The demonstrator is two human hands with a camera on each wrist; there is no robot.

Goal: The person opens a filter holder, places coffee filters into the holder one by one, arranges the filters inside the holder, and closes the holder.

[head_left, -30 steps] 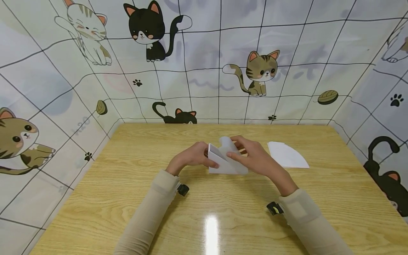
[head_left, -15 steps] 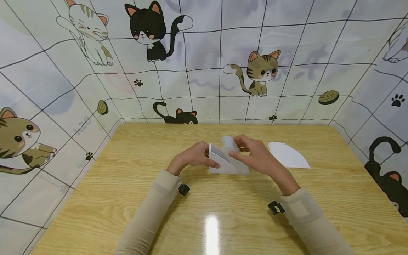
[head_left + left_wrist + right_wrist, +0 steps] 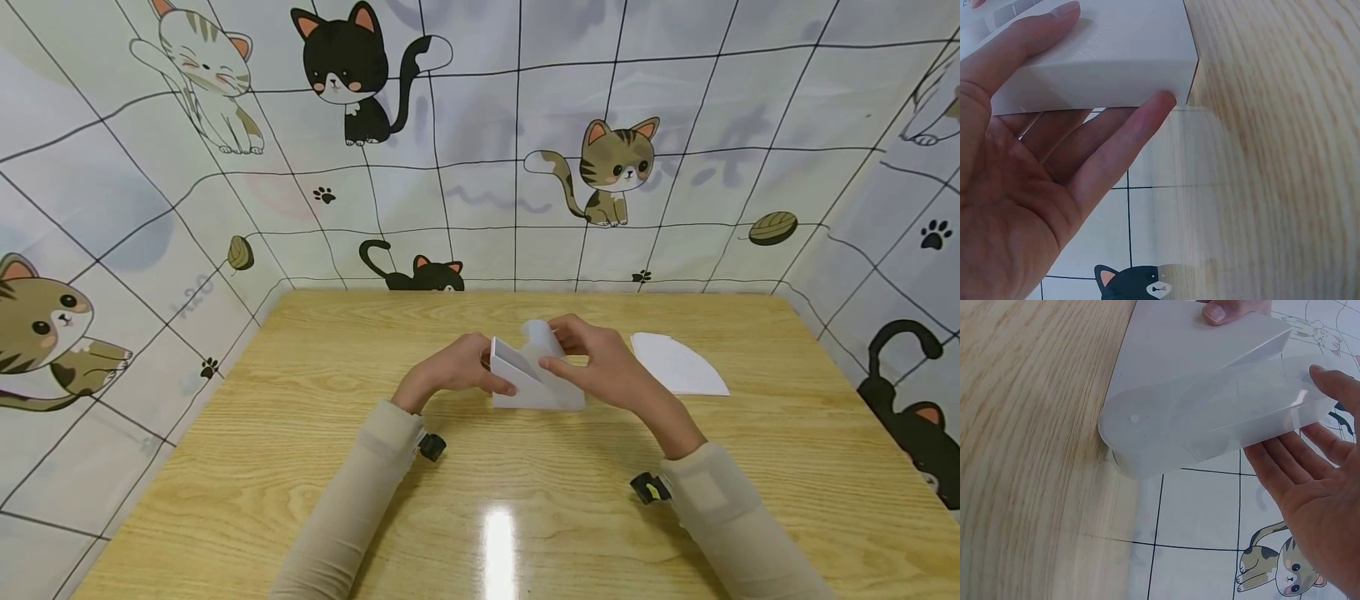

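A white box with a frosted translucent swing cover stands on the wooden table, between both hands. The cover is tilted up at an angle to the box and seems joined to it at one rounded end, as seen in the right wrist view. My left hand grips the box's left end, thumb on the near face and fingers behind. My right hand holds the cover's raised end between thumb and fingers. Right of the box lies a stack of white fan-shaped paper sheets, untouched.
The wooden table has a bright light reflection near its front. Cloth walls printed with cats and grid lines enclose it at the back and both sides. A small dark camera sits at each wrist.
Between the earliest frame and now, the right hand has shifted very slightly up and right with the cover. The left hand, box and paper sheets look unmoved.
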